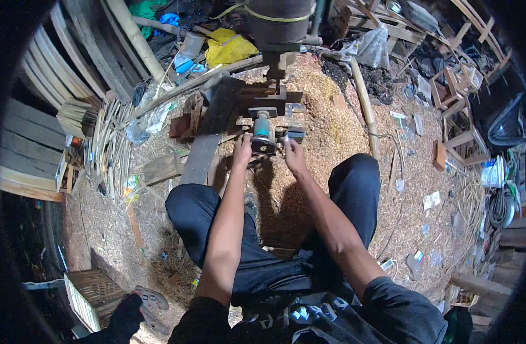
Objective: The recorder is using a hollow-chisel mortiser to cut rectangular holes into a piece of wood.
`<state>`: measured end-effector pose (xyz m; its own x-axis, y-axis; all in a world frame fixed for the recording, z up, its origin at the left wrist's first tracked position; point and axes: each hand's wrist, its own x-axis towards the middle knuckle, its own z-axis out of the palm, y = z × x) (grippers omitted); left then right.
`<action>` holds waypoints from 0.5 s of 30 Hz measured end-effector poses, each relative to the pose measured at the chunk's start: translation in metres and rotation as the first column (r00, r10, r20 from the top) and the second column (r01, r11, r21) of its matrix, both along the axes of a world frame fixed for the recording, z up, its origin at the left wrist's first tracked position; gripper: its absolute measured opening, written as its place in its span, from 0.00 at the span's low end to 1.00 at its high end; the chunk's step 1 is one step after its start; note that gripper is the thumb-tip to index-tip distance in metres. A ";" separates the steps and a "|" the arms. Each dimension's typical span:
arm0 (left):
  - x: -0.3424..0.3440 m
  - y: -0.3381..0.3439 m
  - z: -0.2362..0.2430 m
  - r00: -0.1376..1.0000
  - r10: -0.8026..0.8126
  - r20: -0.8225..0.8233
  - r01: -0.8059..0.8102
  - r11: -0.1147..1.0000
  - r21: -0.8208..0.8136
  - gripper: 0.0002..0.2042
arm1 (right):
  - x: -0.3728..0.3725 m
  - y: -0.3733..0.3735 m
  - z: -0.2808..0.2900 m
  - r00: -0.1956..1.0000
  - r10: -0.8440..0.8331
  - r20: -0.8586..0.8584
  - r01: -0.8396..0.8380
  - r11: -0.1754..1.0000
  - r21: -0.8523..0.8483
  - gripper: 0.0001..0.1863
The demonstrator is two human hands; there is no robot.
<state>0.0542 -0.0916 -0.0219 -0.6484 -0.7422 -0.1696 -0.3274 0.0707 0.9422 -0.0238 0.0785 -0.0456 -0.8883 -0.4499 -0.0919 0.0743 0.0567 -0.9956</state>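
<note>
In the middle of the head view stands a teal cylindrical device (262, 127) with a pale flat cap and a dark base. My left hand (243, 150) is closed at the left edge of that base, fingers curled against it. To the right, my right hand (294, 156) is closed, its thumb raised beside a small dark block (296, 134); what its fingers grip, if anything, is hidden. Beyond the device sits a dark metal vise-like fixture (263, 103). Above this hangs a large dark cylindrical machine housing (281, 26) with a yellow band round it.
A long dark plank (201, 160) runs along the left of the fixture. Wood shavings (314, 97) cover the ground. Thin sticks (109, 146) and boards stand at left; a bamboo pole (363, 109) and wooden frames (460, 123) lie right. A sandalled foot (151, 299) shows at lower left.
</note>
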 end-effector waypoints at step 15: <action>-0.049 0.029 0.031 0.982 0.181 0.063 -0.112 0.808 -0.578 0.08 | -0.073 0.018 0.048 0.979 -0.126 -0.157 0.114 0.990 -0.084 0.15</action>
